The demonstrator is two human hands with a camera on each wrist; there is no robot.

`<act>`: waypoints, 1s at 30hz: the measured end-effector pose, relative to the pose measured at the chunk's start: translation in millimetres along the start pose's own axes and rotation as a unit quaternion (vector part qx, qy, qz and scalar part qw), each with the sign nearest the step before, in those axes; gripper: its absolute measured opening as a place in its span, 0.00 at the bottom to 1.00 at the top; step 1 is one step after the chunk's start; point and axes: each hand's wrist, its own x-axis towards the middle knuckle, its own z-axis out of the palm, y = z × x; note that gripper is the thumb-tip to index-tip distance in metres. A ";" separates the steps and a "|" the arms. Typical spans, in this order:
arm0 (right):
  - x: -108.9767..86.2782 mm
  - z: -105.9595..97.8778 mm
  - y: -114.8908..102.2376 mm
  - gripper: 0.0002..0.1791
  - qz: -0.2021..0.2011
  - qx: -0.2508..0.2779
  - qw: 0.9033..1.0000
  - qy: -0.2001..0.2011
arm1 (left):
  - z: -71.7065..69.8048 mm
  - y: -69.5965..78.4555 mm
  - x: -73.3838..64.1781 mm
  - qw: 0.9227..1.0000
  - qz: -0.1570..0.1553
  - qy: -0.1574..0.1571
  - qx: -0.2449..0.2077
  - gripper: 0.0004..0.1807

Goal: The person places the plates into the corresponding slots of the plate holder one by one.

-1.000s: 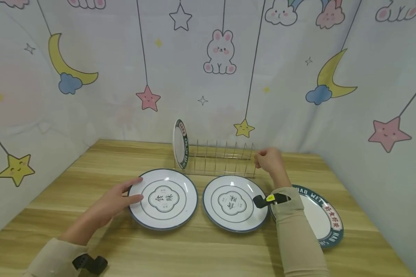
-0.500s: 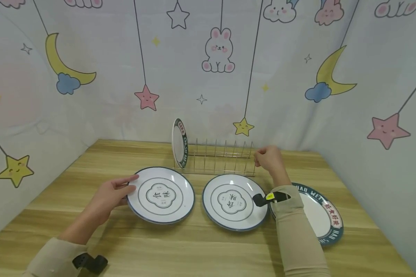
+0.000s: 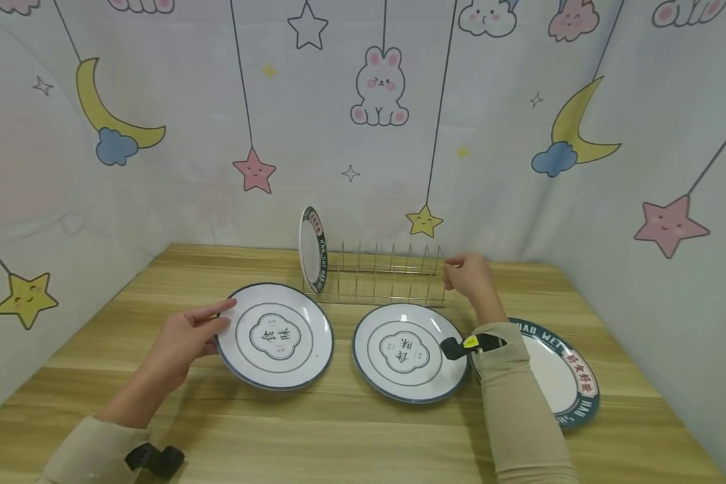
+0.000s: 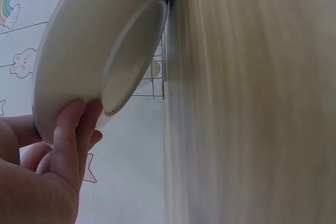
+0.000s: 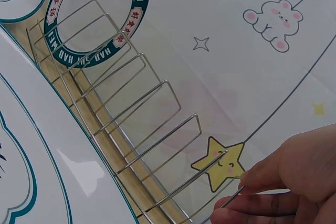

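My left hand (image 3: 178,343) pinches the left edge of a white plate (image 3: 275,366) with a blue rim, thumb on top and fingers underneath. In the left wrist view the plate's pale underside (image 4: 79,51) and foot ring show, with its left side raised off the table. At the back, my right hand (image 3: 472,277) pinches the right end wire of a metal plate rack (image 3: 375,299). A plate with a green lettered rim (image 3: 314,252) stands upright in the rack's left end; the right wrist view shows the rack's slots (image 5: 131,87) running toward it.
A second blue-rimmed plate (image 3: 408,383) lies in the middle. A larger green-rimmed plate (image 3: 581,403) lies at the right, partly under my right forearm. The wooden table (image 3: 339,437) meets a cartoon-printed cloth (image 3: 314,121) behind the rack.
My left hand has raised the left plate, shifting it a little left and away from me. My right hand stays on the rack's end.
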 end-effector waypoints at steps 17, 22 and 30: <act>-1.4 -1.1 -2.0 0.22 0.000 -0.011 1.000 -0.003 | -10.3 14.9 -11.1 0.998 0.038 0.023 -0.047 0.28; -1.2 -1.0 -1.5 0.21 0.000 -0.014 1.000 0.000 | -14.0 18.0 -14.7 0.997 0.054 0.022 -0.056 0.28; -1.9 -1.8 -1.2 0.22 -0.006 -0.017 1.000 -0.001 | -27.0 22.5 -18.2 0.991 0.074 0.036 -0.105 0.21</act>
